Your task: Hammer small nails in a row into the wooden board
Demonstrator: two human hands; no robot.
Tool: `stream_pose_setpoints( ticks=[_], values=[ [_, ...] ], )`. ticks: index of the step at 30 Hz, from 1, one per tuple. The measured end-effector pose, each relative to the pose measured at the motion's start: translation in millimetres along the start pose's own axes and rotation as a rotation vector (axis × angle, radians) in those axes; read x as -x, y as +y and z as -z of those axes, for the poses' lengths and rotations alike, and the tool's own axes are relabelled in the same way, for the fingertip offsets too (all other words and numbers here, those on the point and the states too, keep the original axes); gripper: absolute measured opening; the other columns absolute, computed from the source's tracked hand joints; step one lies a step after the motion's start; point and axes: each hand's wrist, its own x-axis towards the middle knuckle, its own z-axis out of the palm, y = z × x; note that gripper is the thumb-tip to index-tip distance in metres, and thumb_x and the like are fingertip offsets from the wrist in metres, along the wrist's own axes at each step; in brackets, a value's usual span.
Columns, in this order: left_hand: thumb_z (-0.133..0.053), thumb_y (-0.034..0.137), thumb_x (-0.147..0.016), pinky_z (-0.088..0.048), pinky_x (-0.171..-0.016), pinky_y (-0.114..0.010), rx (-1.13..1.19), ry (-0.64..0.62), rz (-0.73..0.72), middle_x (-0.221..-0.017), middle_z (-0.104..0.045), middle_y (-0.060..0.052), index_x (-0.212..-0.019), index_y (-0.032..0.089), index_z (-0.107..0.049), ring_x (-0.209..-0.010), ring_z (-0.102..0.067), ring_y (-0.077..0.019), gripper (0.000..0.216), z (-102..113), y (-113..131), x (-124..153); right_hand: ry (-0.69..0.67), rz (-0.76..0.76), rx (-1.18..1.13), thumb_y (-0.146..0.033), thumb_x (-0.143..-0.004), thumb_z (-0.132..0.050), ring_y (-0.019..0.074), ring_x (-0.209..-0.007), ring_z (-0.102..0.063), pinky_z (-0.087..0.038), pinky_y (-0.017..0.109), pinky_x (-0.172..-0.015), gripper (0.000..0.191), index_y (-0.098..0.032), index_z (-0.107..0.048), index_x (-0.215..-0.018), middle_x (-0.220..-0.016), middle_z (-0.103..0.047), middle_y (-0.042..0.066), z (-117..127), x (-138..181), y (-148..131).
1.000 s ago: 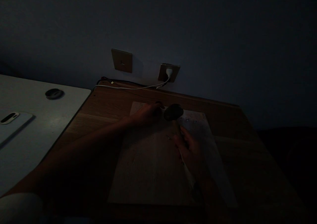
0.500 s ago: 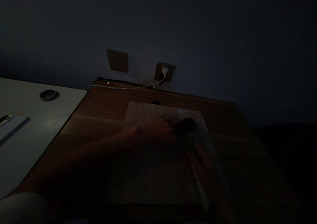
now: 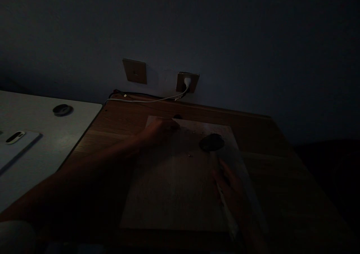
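Note:
My right hand [image 3: 232, 190] is wrapped round the pale handle [image 3: 214, 160] of a mallet, low on the right side of a flat wooden board [image 3: 168, 194]. The mallet's dark, rounded head [image 3: 211, 142] lies over the board's upper right part. At the board's upper left edge is my left hand [image 3: 161, 129], its fingers drawn together at the surface; whatever they hold is too dark to make out. A small nail [image 3: 189, 155] lies loose near the board's middle. More tiny nails [image 3: 194, 132] show faintly along the far edge.
The board rests on a brown wooden table [image 3: 270, 171] against the wall. Cables [image 3: 146, 101] run along the back to a wall socket [image 3: 187, 82]. On a white table [image 3: 81, 123] at left are a phone [image 3: 22, 143] and a round dark object [image 3: 62, 110]. Light is very dim.
My left hand has moved left and away from beside the mallet head to the board's upper left edge, uncovering the loose nail. My right hand and the mallet have barely moved.

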Motion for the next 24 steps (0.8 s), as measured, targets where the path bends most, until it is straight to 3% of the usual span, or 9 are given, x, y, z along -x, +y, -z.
stream_pose_setpoints(
  ticks=[5,12,17,24],
  values=[
    [-0.061,0.016,-0.094,-0.059,-0.092,-0.037,-0.061,0.039,0.04,-0.104,-0.08,-0.011,-0.1,0.017,-0.08,-0.098,-0.075,-0.0223,0.02,-8,-20,6,0.011,-0.009,0.02,-0.071,-0.08,-0.068,0.0142,-0.047,-0.052,-0.043,0.025,-0.039,0.087,-0.015,-0.057,-0.145,-0.064,-0.058,-0.005,0,1,-3],
    [-0.064,0.014,-0.091,-0.057,-0.094,-0.035,-0.078,0.016,0.011,-0.102,-0.079,-0.008,-0.102,0.02,-0.08,-0.099,-0.073,-0.0215,0.02,-11,-24,4,0.014,0.018,0.015,-0.07,-0.081,-0.068,0.0139,-0.045,-0.05,-0.042,0.024,-0.039,0.085,-0.015,-0.057,-0.145,-0.056,-0.052,-0.008,-1,0,-3],
    [-0.065,0.016,-0.091,-0.057,-0.09,-0.033,-0.02,0.02,0.032,-0.103,-0.078,-0.009,-0.101,0.019,-0.081,-0.096,-0.072,-0.0207,0.019,-10,-21,-1,0.018,-0.01,-0.015,-0.068,-0.082,-0.07,0.012,-0.046,-0.049,-0.04,0.022,-0.037,0.085,-0.016,-0.055,-0.148,-0.063,-0.057,-0.006,-7,2,-1],
    [-0.065,0.014,-0.089,-0.058,-0.089,-0.03,0.021,0.024,0.093,-0.104,-0.08,-0.006,-0.103,0.019,-0.079,-0.092,-0.075,-0.0192,0.02,-10,-21,0,-0.094,0.078,0.008,-0.062,-0.086,-0.067,0.0109,-0.045,-0.05,-0.041,0.021,-0.035,0.077,-0.016,-0.058,-0.147,-0.066,-0.057,-0.006,-28,-6,-37]
  ],
)
